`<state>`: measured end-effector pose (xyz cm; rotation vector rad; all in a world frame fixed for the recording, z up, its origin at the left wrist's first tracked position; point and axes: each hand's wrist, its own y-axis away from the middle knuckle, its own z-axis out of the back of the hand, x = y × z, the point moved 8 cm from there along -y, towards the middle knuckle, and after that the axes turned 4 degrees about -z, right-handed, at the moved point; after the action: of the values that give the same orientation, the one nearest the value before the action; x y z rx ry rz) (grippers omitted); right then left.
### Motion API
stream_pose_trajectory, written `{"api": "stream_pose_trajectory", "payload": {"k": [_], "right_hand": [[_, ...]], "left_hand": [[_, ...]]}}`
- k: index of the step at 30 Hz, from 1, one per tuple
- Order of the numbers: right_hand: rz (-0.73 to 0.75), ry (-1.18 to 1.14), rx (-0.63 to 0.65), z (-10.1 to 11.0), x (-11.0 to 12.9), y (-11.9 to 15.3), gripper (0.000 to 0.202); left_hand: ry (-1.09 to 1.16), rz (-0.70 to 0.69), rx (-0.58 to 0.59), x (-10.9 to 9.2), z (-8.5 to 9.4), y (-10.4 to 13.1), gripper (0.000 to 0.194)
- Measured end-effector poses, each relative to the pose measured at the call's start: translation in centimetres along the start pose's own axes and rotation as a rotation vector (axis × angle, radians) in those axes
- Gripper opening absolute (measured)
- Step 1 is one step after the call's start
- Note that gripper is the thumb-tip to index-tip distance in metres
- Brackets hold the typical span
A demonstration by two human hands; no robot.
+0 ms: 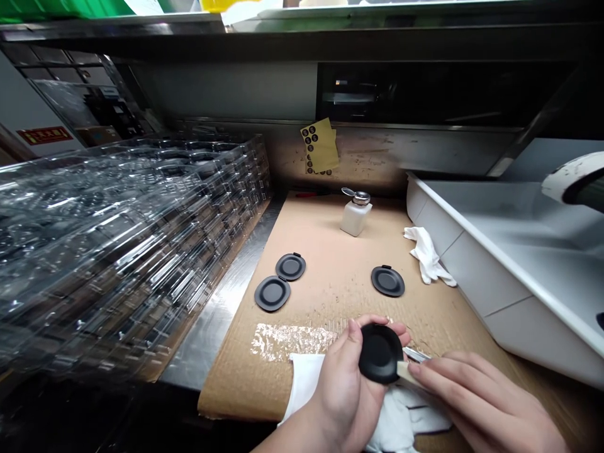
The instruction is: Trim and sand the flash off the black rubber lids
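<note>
The left grip [343,380] curls around a black disc [379,352], thumb at its rim, while the right grip [486,391] is closed in a pinch on a pale strip [402,370] that meets the disc's lower right edge. The disc looks light, stiff and rather slick, best held by the rim. Beyond, similar discs [272,294] lie on cardboard [325,233] covering part of the bench [219,311].

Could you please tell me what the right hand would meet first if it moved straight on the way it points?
Probably the black disc in the left hand: the pale strip that the right hand holds seems to touch its edge, though depth is unclear.
</note>
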<state>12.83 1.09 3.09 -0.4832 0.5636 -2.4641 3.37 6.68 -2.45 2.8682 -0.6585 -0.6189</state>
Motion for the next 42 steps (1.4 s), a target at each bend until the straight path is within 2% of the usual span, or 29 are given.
{"api": "stream_pose_trajectory", "payload": {"k": [4,8,11,16,20,22,24,27,33,35,37,40,42], "right_hand": [[0.012,-0.009,-0.015,-0.5,1.4,-1.2,0.029],[0.104,0.011,-0.025,-1.3,3.6,-2.6,0.032],[0.131,0.03,0.039,-1.3,3.3,-2.3,0.031],[-0.017,0.052,0.067,-0.4,1.2,-1.4,0.027],[0.045,0.023,0.035,-1.1,2.9,-3.5,0.028],[-0.024,0.013,-0.052,-1.3,2.9,-5.0,0.028],[-0.17,0.033,-0.148,-1.3,2.0,-6.0,0.026],[-0.287,0.054,-0.194,-1.4,1.4,-6.2,0.022],[-0.007,-0.014,-0.02,-1.5,4.1,-4.3,0.028],[0.031,0.003,0.056,-1.2,3.7,-3.4,0.026],[0.003,0.009,0.082,-0.6,2.5,-2.8,0.023],[-0.162,0.015,-0.021,0.5,0.3,-2.9,0.023],[-0.265,0.024,-0.088,0.4,-0.4,-3.5,0.024]], "left_hand": [[-0.022,-0.001,0.017,0.0,0.0,0.1,0.033],[-0.04,-0.002,0.043,-0.1,0.0,0.1,0.033],[-0.021,0.001,0.045,-0.1,-0.1,0.1,0.035],[0.008,0.026,0.043,0.2,-0.3,0.0,0.04],[0.03,0.035,0.05,0.1,-0.3,0.2,0.045],[0.059,0.044,0.056,0.0,-0.5,0.3,0.046],[0.087,0.055,0.065,0.0,-0.7,0.4,0.046],[0.096,0.061,0.073,0.0,-0.9,0.5,0.046],[0.031,0.052,0.035,0.0,-0.2,0.3,0.054],[0.024,0.052,0.024,0.1,-0.1,0.2,0.056],[0.029,0.053,0.009,0.2,0.0,0.0,0.055],[0.046,0.058,0.002,0.3,0.0,0.0,0.051],[0.04,0.048,0.01,0.2,0.0,0.1,0.048]]}}
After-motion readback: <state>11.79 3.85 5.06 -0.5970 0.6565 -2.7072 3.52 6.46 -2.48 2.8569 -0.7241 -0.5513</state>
